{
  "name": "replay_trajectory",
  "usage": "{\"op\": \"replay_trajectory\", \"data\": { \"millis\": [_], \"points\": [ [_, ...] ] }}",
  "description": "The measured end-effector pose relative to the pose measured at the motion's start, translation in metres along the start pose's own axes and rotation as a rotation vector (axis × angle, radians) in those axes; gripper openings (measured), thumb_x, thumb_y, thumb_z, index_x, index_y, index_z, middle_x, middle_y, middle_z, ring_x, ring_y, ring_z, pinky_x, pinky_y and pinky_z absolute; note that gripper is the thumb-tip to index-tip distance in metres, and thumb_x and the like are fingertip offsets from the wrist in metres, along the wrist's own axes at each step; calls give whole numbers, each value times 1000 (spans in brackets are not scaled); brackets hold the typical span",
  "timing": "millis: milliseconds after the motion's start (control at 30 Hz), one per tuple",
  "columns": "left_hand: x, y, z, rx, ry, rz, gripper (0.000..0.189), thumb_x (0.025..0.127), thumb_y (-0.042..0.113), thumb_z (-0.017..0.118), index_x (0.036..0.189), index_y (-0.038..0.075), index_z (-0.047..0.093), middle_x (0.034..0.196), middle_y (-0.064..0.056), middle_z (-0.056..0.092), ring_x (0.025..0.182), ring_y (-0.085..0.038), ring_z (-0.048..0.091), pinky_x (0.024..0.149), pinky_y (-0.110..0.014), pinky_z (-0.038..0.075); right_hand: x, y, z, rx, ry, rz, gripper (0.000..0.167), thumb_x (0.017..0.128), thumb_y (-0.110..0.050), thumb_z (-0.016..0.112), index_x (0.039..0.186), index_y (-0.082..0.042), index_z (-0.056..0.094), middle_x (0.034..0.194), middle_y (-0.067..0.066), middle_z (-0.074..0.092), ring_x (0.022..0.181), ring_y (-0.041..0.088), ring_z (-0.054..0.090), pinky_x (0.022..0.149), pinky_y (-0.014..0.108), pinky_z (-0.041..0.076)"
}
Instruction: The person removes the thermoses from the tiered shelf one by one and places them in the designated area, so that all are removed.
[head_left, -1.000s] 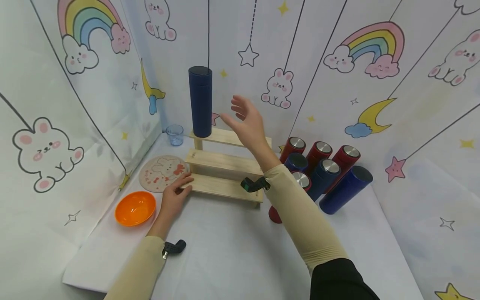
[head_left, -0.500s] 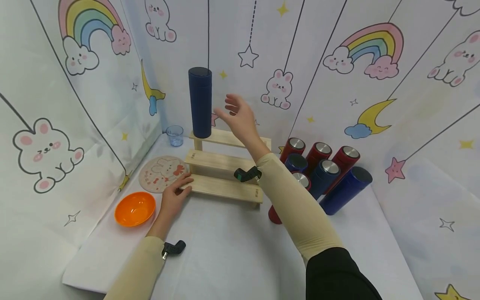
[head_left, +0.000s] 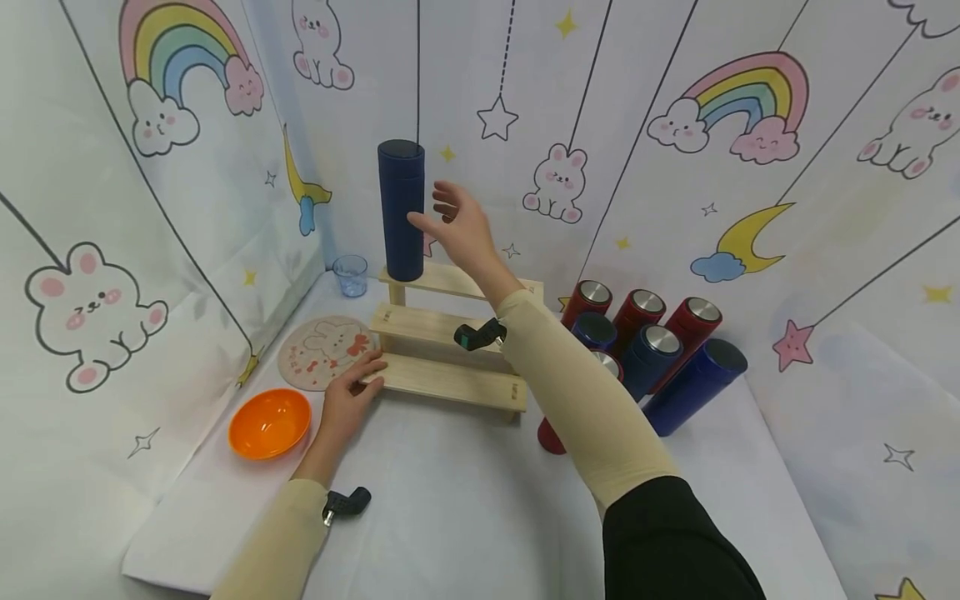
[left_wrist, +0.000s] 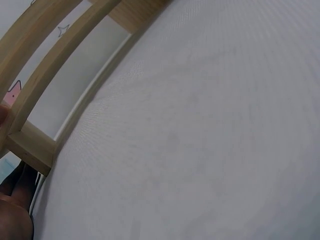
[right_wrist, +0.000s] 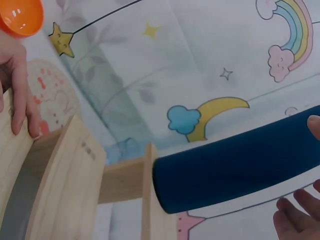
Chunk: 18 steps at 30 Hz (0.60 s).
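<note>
A dark blue vacuum flask (head_left: 403, 212) stands upright on the left part of the top step of a three-step wooden rack (head_left: 450, 382). My right hand (head_left: 463, 233) is just right of the flask, fingers spread and curved. In the head view its thumb overlaps the flask's edge; the right wrist view shows the flask (right_wrist: 235, 162) between thumb and fingers, with a gap at the fingers. My left hand (head_left: 351, 404) grips the left end of the rack's lowest step, fingers on top and thumb at the front edge. The left wrist view shows little of this hand.
Several red and blue flasks (head_left: 651, 354) stand grouped right of the rack, partly behind my right sleeve. An orange bowl (head_left: 270, 423), a round rabbit-print mat (head_left: 315, 354) and a small blue glass (head_left: 350, 275) are at the left. Printed cloth walls (head_left: 615, 100) rise behind the table.
My right hand has moved left, towards the blue flask on the top step, bringing its thumb over the flask's edge. The left hand has stayed on the rack.
</note>
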<state>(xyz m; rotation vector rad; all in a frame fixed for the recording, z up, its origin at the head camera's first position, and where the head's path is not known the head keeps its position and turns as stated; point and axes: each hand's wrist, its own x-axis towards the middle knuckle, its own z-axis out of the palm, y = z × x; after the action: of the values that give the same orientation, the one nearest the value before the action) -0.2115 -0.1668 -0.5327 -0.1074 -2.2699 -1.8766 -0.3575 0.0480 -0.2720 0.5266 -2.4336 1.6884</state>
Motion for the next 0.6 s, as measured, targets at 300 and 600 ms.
{"op": "replay_trajectory", "data": {
  "millis": [300,600],
  "points": [
    [0,-3,0,-30,1,10,30,105,7,74,134,2,75,158,-9,58,153,-27,44,99,-9,44,10,0,17,-16,-16,56,78,96,-33,86,162,-15,48,157,5,58,141,25,57,113,37,49],
    [0,0,-1,-40,4,19,29,105,7,73,134,2,75,158,-8,58,153,-26,45,101,-9,43,16,-1,30,34,0,114,79,96,-31,87,162,-14,47,157,6,57,140,23,57,112,38,50]
  ]
}}
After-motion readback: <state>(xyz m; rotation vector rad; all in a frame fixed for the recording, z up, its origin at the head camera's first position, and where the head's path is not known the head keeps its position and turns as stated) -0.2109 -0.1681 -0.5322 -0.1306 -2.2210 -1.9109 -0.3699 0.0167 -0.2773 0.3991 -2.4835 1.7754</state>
